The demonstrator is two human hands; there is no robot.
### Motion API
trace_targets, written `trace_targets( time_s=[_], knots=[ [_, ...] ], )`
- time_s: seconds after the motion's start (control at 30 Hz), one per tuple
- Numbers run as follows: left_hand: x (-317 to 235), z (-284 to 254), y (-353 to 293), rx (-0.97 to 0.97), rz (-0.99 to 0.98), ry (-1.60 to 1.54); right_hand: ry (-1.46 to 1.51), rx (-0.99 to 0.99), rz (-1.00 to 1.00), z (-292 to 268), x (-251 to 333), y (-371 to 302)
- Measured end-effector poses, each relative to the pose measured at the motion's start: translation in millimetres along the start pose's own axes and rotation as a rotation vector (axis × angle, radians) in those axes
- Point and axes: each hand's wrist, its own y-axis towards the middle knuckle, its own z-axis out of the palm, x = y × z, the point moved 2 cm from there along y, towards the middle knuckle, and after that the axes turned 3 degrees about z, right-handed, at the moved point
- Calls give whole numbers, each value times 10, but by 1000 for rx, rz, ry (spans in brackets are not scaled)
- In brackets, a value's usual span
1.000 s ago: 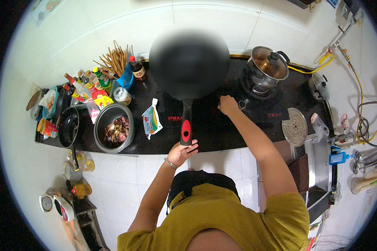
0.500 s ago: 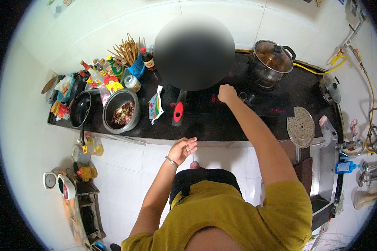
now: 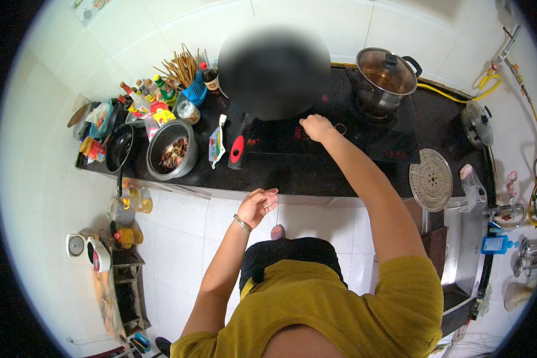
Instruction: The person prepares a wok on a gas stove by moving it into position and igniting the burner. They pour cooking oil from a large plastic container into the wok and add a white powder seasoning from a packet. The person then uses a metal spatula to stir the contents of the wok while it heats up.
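Note:
My right hand (image 3: 317,127) is at the front of the black cooktop (image 3: 364,140), fingers closed together. Whatever they grip, perhaps a control, is hidden under them. Just right of it shows a small round ring-like knob (image 3: 340,128). Behind the hand is a dark round pan (image 3: 274,77), badly blurred, so its contents cannot be made out. Its black handle with a red end (image 3: 237,149) points toward me over the counter edge side. My left hand (image 3: 259,206), a bangle on its wrist, hangs in front of the counter with loosely curled, parted fingers and nothing in them.
A lidded steel pot (image 3: 388,74) stands at the back right. On the left are a bowl (image 3: 188,156) of dark chopped food, a white packet (image 3: 217,143), bottles (image 3: 164,89) and a small frying pan (image 3: 120,148). A perforated steel disc (image 3: 431,179) lies near the sink (image 3: 462,250).
My right hand has turned a little, its fingers now pointing further left. The pan's handle sits slightly more to the left. My left hand stays about where it was; the whole view has shifted slightly.

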Motion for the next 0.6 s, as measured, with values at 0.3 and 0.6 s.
trace_targets(
  time_s=[0.3, 0.6],
  knots=[
    [61, 21, -43, -77, 36, 30, -21, -31, -68, 29, -45, -13],
    [74, 18, -61, -81, 45, 44, -46, -89, -127, 46, -52, -34]
  ],
)
